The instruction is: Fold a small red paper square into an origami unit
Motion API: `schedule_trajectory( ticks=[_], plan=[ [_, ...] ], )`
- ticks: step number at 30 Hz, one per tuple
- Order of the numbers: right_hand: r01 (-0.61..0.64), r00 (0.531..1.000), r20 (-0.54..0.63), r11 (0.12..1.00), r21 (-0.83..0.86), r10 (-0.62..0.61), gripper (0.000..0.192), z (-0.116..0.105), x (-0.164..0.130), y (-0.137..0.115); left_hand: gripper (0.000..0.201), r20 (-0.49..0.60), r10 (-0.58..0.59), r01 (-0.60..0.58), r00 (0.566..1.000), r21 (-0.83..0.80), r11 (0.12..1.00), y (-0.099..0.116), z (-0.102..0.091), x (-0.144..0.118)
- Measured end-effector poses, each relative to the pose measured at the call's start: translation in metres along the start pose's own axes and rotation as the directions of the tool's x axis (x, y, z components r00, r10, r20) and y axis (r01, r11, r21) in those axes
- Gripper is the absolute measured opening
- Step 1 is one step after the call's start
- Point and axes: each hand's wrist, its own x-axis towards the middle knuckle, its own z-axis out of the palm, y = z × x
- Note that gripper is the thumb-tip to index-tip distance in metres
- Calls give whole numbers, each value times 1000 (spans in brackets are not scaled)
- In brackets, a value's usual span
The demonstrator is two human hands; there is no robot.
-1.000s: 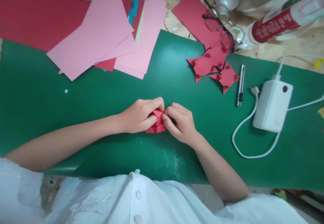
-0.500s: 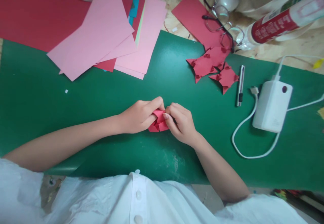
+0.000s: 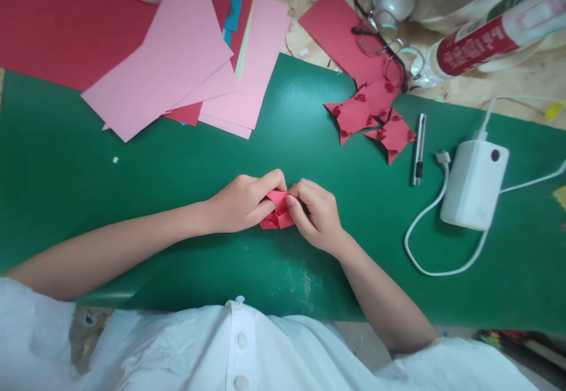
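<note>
A small piece of folded red paper point(image 3: 278, 216) is held between both hands, over the green mat near my body. My left hand point(image 3: 247, 203) grips its left and upper side, with the fingers bent around it. On the other side, my right hand point(image 3: 317, 213) pinches the right edge between thumb and curled fingers. The fingertips of the two hands almost meet at the top of the paper. Parts of the folds are hidden under the fingers. Several finished-looking red folded paper stars point(image 3: 354, 114) with curled tips lie beyond my right hand.
Pink sheets point(image 3: 177, 55) and a large red sheet point(image 3: 66, 25) overlap at the back left. A utility knife point(image 3: 418, 149) lies right of the stars, beside a white power bank point(image 3: 475, 184) with a looped cable. Eyeglasses point(image 3: 382, 37) and a red-labelled bottle point(image 3: 477, 46) are at the back right.
Both hands stay on the folded red paper in almost the same place. The paper's lower folds look slightly shifted; the view has moved a tiny bit.
</note>
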Motion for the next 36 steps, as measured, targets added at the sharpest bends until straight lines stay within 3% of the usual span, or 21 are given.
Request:
schedule_trajectory(
  ticks=[12, 20, 28, 36],
  plan=[
    [-46, 996, -74, 998, 40, 48, 20, 1, 3, -3, 10, -47, -8, 9, 999, 14, 1000, 4, 2, -1],
    [-26, 997, -65, 998, 59, 30, 19, 0, 3, -2, 12, -156, 114, -79, 981, 212, 974, -4, 8, -8],
    [-34, 998, -58, 996, 77, 39, 20, 1, 3, -1, 8, -126, 147, -143, 981, 44, 989, -6, 7, -6],
    [-42, 998, -49, 997, 62, 45, 22, 0, 3, -2, 18, -257, 241, -213, 936, 131, 968, -2, 6, -3]
  ],
)
